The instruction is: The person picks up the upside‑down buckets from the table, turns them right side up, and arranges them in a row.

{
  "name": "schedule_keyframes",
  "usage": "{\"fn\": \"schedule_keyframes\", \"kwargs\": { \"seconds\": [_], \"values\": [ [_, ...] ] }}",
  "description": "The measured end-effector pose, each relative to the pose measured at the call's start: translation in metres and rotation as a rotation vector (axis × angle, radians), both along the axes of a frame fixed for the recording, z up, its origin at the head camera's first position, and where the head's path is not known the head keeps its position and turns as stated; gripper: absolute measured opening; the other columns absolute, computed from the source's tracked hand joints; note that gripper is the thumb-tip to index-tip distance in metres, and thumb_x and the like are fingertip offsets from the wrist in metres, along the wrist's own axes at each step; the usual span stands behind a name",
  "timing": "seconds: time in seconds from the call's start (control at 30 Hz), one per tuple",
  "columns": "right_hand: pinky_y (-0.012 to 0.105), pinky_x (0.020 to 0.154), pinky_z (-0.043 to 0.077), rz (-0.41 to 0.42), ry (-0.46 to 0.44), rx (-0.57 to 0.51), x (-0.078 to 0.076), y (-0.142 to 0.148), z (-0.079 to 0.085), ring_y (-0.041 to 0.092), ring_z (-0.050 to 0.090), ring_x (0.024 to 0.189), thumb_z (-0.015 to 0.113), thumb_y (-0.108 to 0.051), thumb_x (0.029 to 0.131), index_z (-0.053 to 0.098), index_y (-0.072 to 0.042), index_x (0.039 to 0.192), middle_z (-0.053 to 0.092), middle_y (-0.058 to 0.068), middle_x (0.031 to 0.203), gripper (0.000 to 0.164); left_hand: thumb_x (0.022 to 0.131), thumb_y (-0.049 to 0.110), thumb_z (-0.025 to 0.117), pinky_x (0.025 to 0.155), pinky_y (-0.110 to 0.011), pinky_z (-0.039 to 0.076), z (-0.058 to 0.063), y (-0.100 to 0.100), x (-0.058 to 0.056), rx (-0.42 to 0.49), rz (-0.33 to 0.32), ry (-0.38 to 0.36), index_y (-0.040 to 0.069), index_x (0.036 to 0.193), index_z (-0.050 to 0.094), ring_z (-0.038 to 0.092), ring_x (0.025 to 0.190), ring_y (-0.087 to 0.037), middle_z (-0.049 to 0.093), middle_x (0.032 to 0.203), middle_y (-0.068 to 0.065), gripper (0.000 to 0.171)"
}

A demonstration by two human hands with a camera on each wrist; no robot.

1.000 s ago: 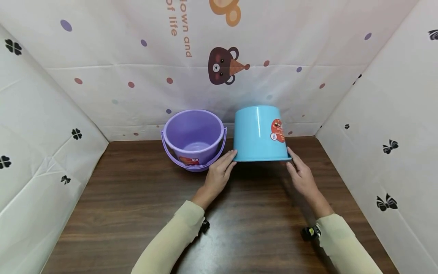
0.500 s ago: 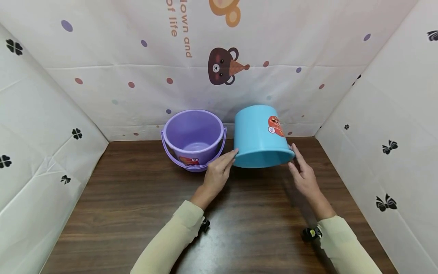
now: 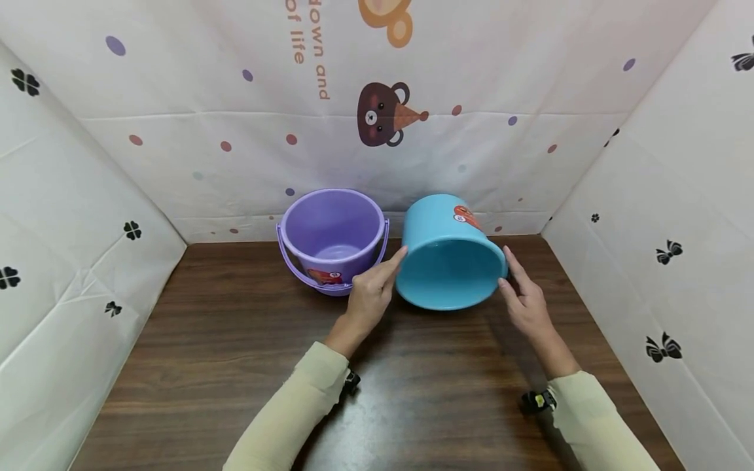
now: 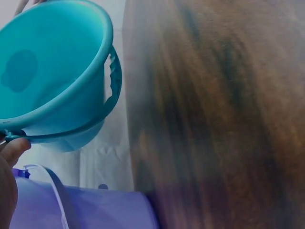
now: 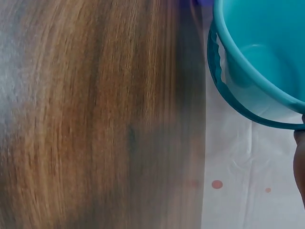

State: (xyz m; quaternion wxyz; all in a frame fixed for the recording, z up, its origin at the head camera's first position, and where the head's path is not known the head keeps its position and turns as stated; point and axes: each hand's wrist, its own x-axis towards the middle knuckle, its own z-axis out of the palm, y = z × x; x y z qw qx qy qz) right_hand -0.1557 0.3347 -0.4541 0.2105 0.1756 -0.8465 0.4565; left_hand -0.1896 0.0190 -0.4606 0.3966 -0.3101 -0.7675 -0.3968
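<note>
A light blue plastic bucket is tipped on its side, its mouth facing me and its base toward the back wall. My left hand pinches the rim at its left side, and the thumb shows by the handle joint in the left wrist view. On the opposite side, my right hand holds the rim with fingers and thumb. The bucket's loose handle hangs below the rim in the right wrist view. Just left of it a purple bucket stands upright, close to my left hand.
Brown wood-grain table lies under everything. A white printed sheet covers the back wall, and patterned white sheets close off both sides. The purple bucket's handle droops at its front.
The blue bucket has turned from mouth-down to mouth toward me, its base swinging back and its rim rising in view. Both hands have stayed on its sides. The purple bucket has not moved.
</note>
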Motion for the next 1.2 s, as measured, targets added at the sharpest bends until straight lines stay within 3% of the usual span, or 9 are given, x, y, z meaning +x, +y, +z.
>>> {"fn": "schedule_keyframes", "kwargs": {
  "seconds": [0.07, 0.23, 0.3, 0.47, 0.57, 0.7, 0.87, 1.03, 1.2],
  "values": [
    [0.003, 0.110, 0.031, 0.015, 0.002, -0.006, -0.002, 0.004, -0.004, -0.013, 0.035, 0.141, 0.048, 0.013, 0.102, 0.032, -0.003, 0.161, 0.040, 0.023, 0.161, 0.063, 0.098, 0.004, 0.068, 0.088, -0.034, 0.062, 0.002, -0.001, 0.000, 0.001, -0.003, -0.014, 0.011, 0.136, 0.069, 0.076, 0.103, -0.022, 0.078, 0.114, -0.010, 0.039],
    [0.004, 0.109, 0.035, 0.064, 0.034, -0.030, -0.002, 0.005, -0.001, -0.010, 0.038, 0.142, 0.048, 0.015, 0.101, 0.030, -0.003, 0.161, 0.039, -0.009, 0.163, 0.065, 0.094, 0.001, 0.072, 0.084, -0.033, 0.063, 0.010, -0.003, -0.001, 0.021, -0.005, -0.039, 0.010, 0.134, 0.070, 0.077, 0.097, -0.021, 0.079, 0.109, -0.010, 0.041],
    [0.006, 0.109, 0.036, 0.080, 0.048, -0.038, -0.001, 0.004, 0.003, -0.008, 0.040, 0.143, 0.048, 0.016, 0.100, 0.031, -0.004, 0.161, 0.039, -0.015, 0.162, 0.067, 0.093, 0.000, 0.073, 0.082, -0.032, 0.063, 0.014, -0.005, -0.001, 0.033, -0.001, -0.043, 0.010, 0.133, 0.071, 0.077, 0.095, -0.021, 0.079, 0.107, -0.010, 0.042],
    [0.008, 0.108, 0.040, 0.107, 0.057, -0.066, 0.001, 0.000, 0.018, -0.003, 0.044, 0.142, 0.048, 0.019, 0.099, 0.034, -0.006, 0.161, 0.042, -0.004, 0.163, 0.068, 0.092, 0.000, 0.074, 0.084, -0.033, 0.063, 0.027, -0.008, -0.003, 0.062, -0.004, -0.054, 0.009, 0.131, 0.072, 0.077, 0.099, -0.021, 0.079, 0.111, -0.010, 0.040],
    [0.008, 0.108, 0.041, 0.122, 0.057, -0.080, 0.002, -0.002, 0.025, -0.001, 0.044, 0.143, 0.047, 0.019, 0.099, 0.034, -0.005, 0.161, 0.042, -0.002, 0.163, 0.067, 0.093, 0.002, 0.074, 0.089, -0.032, 0.062, 0.033, -0.011, -0.004, 0.103, -0.020, -0.096, 0.008, 0.129, 0.073, 0.076, 0.106, -0.022, 0.077, 0.117, -0.010, 0.037],
    [0.009, 0.108, 0.041, 0.127, 0.050, -0.092, 0.003, -0.004, 0.030, -0.001, 0.044, 0.143, 0.048, 0.019, 0.099, 0.036, -0.004, 0.160, 0.042, -0.002, 0.163, 0.066, 0.095, 0.004, 0.072, 0.094, -0.032, 0.060, 0.038, -0.013, -0.005, 0.153, -0.039, -0.170, 0.009, 0.130, 0.073, 0.072, 0.114, -0.021, 0.074, 0.123, -0.009, 0.035],
    [0.008, 0.106, 0.042, 0.086, 0.022, -0.098, 0.002, -0.003, 0.036, -0.003, 0.045, 0.141, 0.047, 0.013, 0.103, 0.039, -0.008, 0.159, 0.043, -0.002, 0.163, 0.061, 0.096, 0.005, 0.071, 0.090, -0.033, 0.062, 0.044, -0.014, -0.005, 0.160, -0.060, -0.212, 0.011, 0.131, 0.073, 0.072, 0.114, -0.020, 0.074, 0.124, -0.009, 0.035],
    [0.007, 0.105, 0.043, 0.063, 0.005, -0.080, 0.001, -0.002, 0.044, -0.004, 0.046, 0.140, 0.046, 0.005, 0.106, 0.041, -0.010, 0.159, 0.044, -0.003, 0.162, 0.055, 0.097, 0.006, 0.071, 0.083, -0.033, 0.063, 0.049, -0.015, -0.006, 0.182, -0.076, -0.235, 0.011, 0.129, 0.074, 0.074, 0.109, -0.019, 0.075, 0.122, -0.010, 0.033],
    [0.007, 0.104, 0.043, 0.056, -0.024, -0.065, -0.001, -0.001, 0.053, -0.006, 0.045, 0.139, 0.047, 0.001, 0.107, 0.042, -0.012, 0.158, 0.045, -0.005, 0.161, 0.053, 0.097, 0.006, 0.071, 0.088, -0.034, 0.062, 0.051, -0.014, -0.006, 0.205, -0.079, -0.238, 0.009, 0.129, 0.074, 0.073, 0.112, -0.020, 0.074, 0.123, -0.010, 0.032]
  ]
}}
